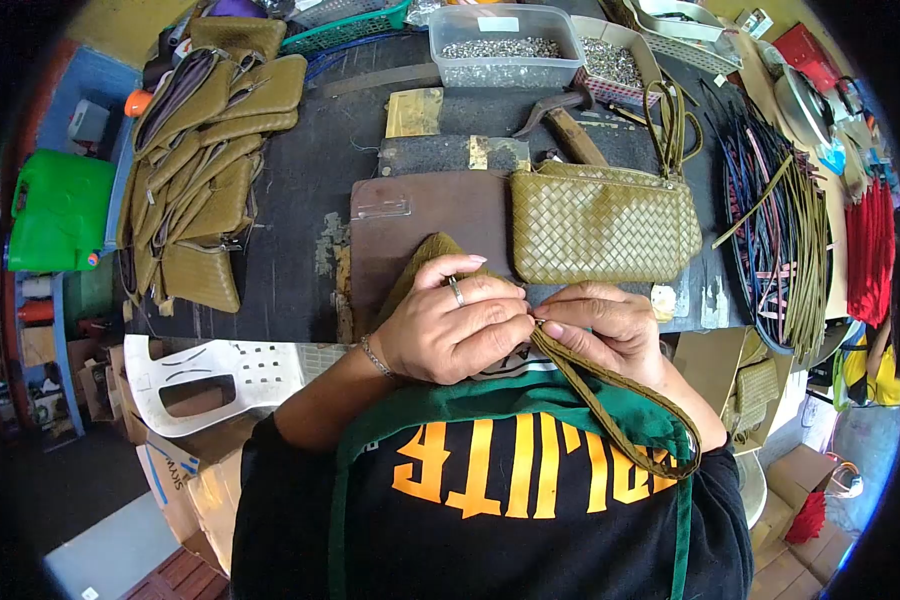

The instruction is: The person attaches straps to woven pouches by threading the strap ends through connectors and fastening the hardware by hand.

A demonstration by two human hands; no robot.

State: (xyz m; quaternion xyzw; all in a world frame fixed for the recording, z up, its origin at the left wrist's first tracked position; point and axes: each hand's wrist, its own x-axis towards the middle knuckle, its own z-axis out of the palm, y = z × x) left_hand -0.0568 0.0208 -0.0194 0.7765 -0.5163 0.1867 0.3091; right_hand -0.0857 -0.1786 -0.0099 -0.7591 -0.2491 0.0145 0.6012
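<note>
Both of my hands meet close to my body at the front edge of the table. My left hand (460, 325), wearing a ring and a bracelet, is closed over an olive pouch (410, 275), most of which it hides. My right hand (605, 325) pinches an olive wrist strap (620, 425) near its end, and the loop hangs down to the right over my apron. The fingertips of both hands almost touch where the strap ends; a small metal piece may be there, too hidden to tell. A woven olive pouch (605, 225) with a wrist strap lies just beyond my right hand.
Olive pouches (205, 170) are heaped at the left. A hammer (575, 130) lies beyond the woven pouch, and a clear tub (505, 75) of small metal parts stands at the back. Bundled straps (785, 230) lie on the right. A brown mat (430, 210) covers the middle.
</note>
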